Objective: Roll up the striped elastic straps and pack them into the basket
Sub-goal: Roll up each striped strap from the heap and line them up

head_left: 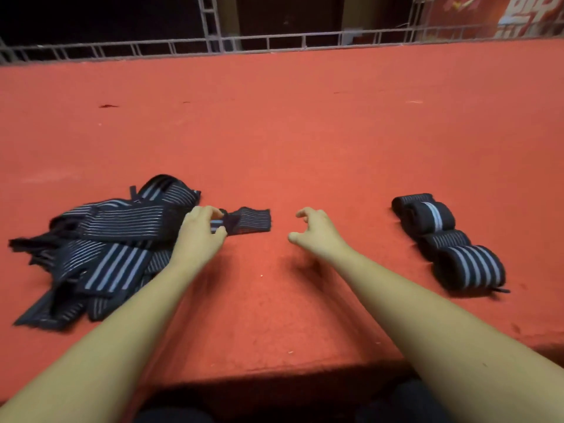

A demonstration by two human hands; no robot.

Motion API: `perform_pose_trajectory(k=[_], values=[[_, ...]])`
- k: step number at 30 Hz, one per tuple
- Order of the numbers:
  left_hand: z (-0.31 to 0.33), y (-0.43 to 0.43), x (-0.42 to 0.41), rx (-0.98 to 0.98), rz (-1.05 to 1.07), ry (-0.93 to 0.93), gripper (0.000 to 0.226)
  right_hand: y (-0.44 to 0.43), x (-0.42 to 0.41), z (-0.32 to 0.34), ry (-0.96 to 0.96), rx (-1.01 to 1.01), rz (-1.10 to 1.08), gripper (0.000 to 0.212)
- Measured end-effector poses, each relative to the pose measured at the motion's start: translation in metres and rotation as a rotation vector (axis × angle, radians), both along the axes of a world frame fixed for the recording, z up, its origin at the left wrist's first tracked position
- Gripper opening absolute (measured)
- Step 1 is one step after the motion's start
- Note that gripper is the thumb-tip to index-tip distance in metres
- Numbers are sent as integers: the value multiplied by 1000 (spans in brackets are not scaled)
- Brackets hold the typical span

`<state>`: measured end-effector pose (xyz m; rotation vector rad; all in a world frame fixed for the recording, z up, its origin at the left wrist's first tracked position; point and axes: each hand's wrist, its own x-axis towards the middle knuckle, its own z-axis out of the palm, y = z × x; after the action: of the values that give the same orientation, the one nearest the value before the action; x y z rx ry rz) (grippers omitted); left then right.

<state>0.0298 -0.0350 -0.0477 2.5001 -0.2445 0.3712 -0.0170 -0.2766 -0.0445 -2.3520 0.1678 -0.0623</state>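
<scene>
STRAP: striped strap (pixel 250 222) is lying left of centre on the worktop (pixel 274 132), trailing from the pile (pixel 100 248) | FINGERS: your left hand (pixel 200 230) is pinching it; right hand (pixel 314 230) is hovering, fingers loosely curled, empty | HANDLING: judged light, limp, stretchy; you are best gripping the free end.

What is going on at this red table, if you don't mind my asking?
A person is rolling striped elastic straps by hand. The left hand pinches one loose strap that sticks out from the unrolled pile on the left of the table. The right hand hovers beside it, open and holding nothing. A row of rolled straps lies on the right. No basket is in view.
</scene>
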Motion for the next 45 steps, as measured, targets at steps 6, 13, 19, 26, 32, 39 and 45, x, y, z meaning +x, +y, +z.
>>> perform_pose_trajectory(k=[6, 13, 19, 26, 32, 39, 45], values=[[-56, 40, 17, 254, -17, 86, 66, 54, 71, -21, 22, -53, 11, 61], [-79, 42, 21, 318, 33, -37, 64, 81, 125, -48, 59, -246, 85, 73], [-82, 43, 20, 332, 48, -46, 64, 81, 123, -51, 34, -309, 121, 31], [-81, 43, 18, 263, 8, -52, 71, 69, 95, -26, 14, 8, 213, 5], [-70, 41, 11, 166, -107, -45, 70, 38, 41, -1, 52, 421, 247, 8], [-61, 9, -19, 1, -191, -70, 76, 30, 4, -2, -32, 246, 296, 11], [-35, -20, -38, 71, -81, -315, 58, 36, -16, 21, -52, 260, 345, 17]])
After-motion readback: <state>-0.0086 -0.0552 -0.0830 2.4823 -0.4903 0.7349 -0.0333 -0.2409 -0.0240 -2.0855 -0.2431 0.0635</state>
